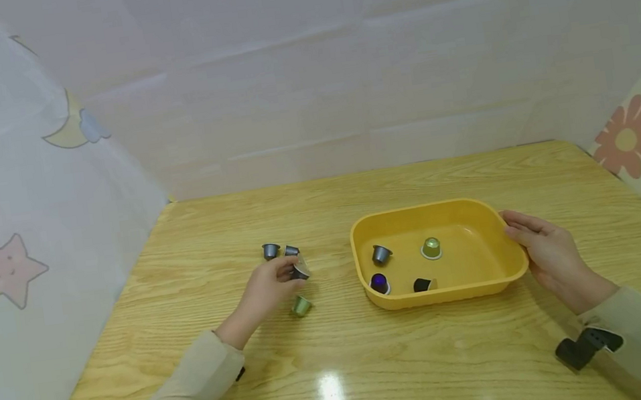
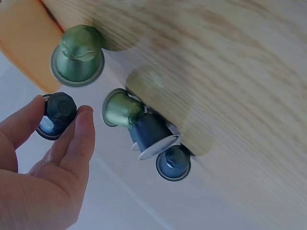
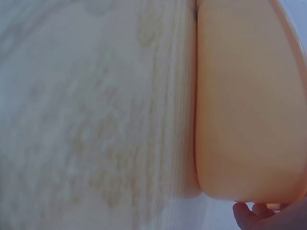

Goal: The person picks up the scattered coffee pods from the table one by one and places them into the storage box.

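My left hand (image 1: pixel 262 297) pinches a dark coffee capsule (image 2: pixel 57 114) between thumb and fingertips, left of a yellow plastic tray (image 1: pixel 445 294). Close by on the table stands a green capsule (image 2: pixel 78 60). Past my fingers in the left wrist view are another green capsule (image 2: pixel 120 109), a dark capsule lying tilted (image 2: pixel 149 134) and a dark one upright (image 2: pixel 173 164). My right hand (image 1: pixel 553 257) grips the tray's right end, thumb at the rim; in the right wrist view its fingertips (image 3: pixel 242 213) show against the end wall.
Inside the tray sit a grey capsule (image 1: pixel 381 255), a light green one (image 1: pixel 431 247), a purple one (image 1: pixel 379 283) and a black one (image 1: pixel 421 285). The wooden table (image 1: pixel 379 368) meets a pale cloth backdrop (image 1: pixel 306 94) at its back and sides.
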Available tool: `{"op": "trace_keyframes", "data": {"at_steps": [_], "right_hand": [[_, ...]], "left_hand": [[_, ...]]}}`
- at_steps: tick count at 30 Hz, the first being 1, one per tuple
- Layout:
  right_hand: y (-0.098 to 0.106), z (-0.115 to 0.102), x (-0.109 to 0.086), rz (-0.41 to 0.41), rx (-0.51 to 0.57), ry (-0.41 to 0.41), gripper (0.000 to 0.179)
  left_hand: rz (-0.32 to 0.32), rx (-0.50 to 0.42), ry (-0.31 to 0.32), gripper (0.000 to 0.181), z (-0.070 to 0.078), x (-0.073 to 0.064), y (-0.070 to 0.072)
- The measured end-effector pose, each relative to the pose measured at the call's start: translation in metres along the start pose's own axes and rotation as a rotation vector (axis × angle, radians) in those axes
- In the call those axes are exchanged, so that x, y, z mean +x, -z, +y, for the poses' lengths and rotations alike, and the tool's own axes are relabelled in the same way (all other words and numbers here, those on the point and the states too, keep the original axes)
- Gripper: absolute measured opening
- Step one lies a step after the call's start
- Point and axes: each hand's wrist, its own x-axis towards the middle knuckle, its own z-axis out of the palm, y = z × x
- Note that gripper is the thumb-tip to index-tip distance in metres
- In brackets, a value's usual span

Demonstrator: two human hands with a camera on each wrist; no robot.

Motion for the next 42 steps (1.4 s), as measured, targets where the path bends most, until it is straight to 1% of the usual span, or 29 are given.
{"op": "trace_keyframes", "data": {"at_steps": [6,14,20,25,29,34,42], "right_hand": [[0.001,0.0,0.0,-0.013,0.004,-0.006,0.027],[0.001,0.0,0.001,-0.018,0.022,0.003,0.027],[0.001,0.0,0.0,-0.024,0.05,0.011,0.028],[0.001,0.0,0.0,-0.017,0.053,0.005,0.027],[0.001,0.0,0.001,-0.014,0.041,0.005,0.029],[0.002,0.001,0.001,-0.019,0.036,0.016,0.028],[0.001,0.001,0.001,-0.001,0.021,0.004,0.027]], "left_hand": [[-0.014,-0.071,-0.002,0.047,0.007,0.0,-0.007],[-0.037,-0.104,0.006,0.047,0.02,0.003,-0.016],[-0.065,-0.151,-0.019,0.047,0.03,0.005,-0.023],[-0.084,-0.19,-0.033,0.048,0.038,0.006,-0.028],[-0.094,-0.176,-0.05,0.047,0.043,0.007,-0.032],[-0.11,-0.157,-0.086,0.047,0.049,0.009,-0.036],[-0.128,-0.147,-0.151,0.047,0.059,0.012,-0.044]]}}
